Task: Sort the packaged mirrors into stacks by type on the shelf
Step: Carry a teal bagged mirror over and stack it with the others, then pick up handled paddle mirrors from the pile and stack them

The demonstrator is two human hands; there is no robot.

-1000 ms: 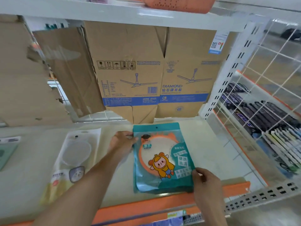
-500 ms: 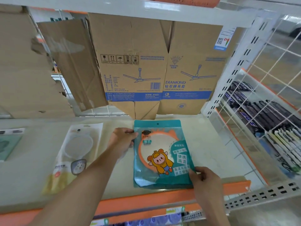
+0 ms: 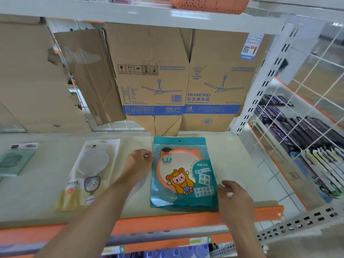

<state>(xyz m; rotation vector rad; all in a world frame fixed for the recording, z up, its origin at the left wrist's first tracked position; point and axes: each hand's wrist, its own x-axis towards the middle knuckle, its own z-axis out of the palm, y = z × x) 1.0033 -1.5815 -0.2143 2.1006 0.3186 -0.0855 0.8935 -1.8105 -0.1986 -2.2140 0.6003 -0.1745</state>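
One teal mirror packet (image 3: 183,174) lies flat and face up on the shelf (image 3: 240,164), right of centre. Its lower end is near the orange front rail (image 3: 167,223) and its hang-hole end points toward the back. Printed on it: an orange round frame, a cartoon figure in a yellow hood, the word MIRROR. Further teal edges show beneath its lower end, so it tops a stack of like packets; their count cannot be told.

The person's left hand (image 3: 138,162) sits at the packet's upper left edge, fingers (image 3: 147,155) curled with the tips at the edge. Whether they pinch it or merely touch it cannot be told. The right hand (image 3: 234,195) sits at the lower right edge, its fingers loosely curled and blurred; contact with the packet cannot be confirmed.

Left of the left forearm, apart from the teal stack, lies a clear packet (image 3: 89,175) holding a round white hand mirror, also flat. At the far left a pale green packet (image 3: 15,162) lies flat.

Behind all three, flattened cardboard cartons (image 3: 158,71) printed with ceiling fans stand against the back of the bay. An orange perforated basket (image 3: 210,4) rests on the shelf above. To the right, a white wire panel (image 3: 290,101) closes the bay, with dark wrapped goods (image 3: 305,131) on the neighbouring shelf beyond
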